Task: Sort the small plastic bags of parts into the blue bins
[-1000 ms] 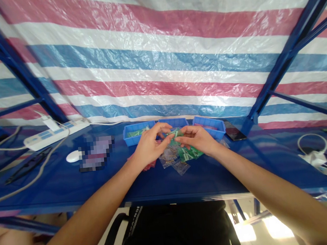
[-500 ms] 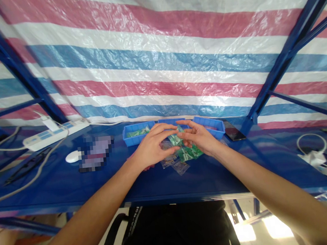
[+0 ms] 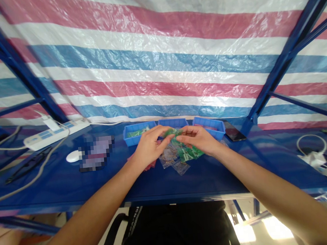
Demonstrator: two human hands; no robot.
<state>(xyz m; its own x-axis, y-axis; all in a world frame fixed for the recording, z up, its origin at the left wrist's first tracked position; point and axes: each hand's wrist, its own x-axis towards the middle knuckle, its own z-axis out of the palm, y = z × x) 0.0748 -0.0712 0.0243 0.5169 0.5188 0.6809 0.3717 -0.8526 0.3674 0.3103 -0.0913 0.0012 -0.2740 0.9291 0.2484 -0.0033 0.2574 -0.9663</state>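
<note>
Fingers and thumbs of left hand (image 3: 151,143) and right hand (image 3: 199,138) pinching a green packet (image 3: 171,132) between them, above loose packets (image 3: 191,153), near bins (image 3: 135,140) along bench (image 3: 212,181) back edge. Forearms (image 3: 101,196) cross front edge, converging.

Single view, from a head-worn camera. Lens sits above and behind the fingers (image 3: 169,136), on the wearer's side of the table (image 3: 209,179), facing forward and down. The fingers fall a little below mid-frame, near the centre line, and appear small: middle range, wide field. Left forearm (image 3: 96,202) and right forearm (image 3: 267,178) run in from the lower corners, broadest close to the lens, narrowing toward the fingers. Beyond and above the fingers, a striped sheet (image 3: 157,53) takes the upper half; blue posts (image 3: 283,61) flank it, splaying outward toward the top. Nearer than the fingers, the view drops past the table's front edge (image 3: 188,198) to black fabric (image 3: 174,233) and floor.
</note>
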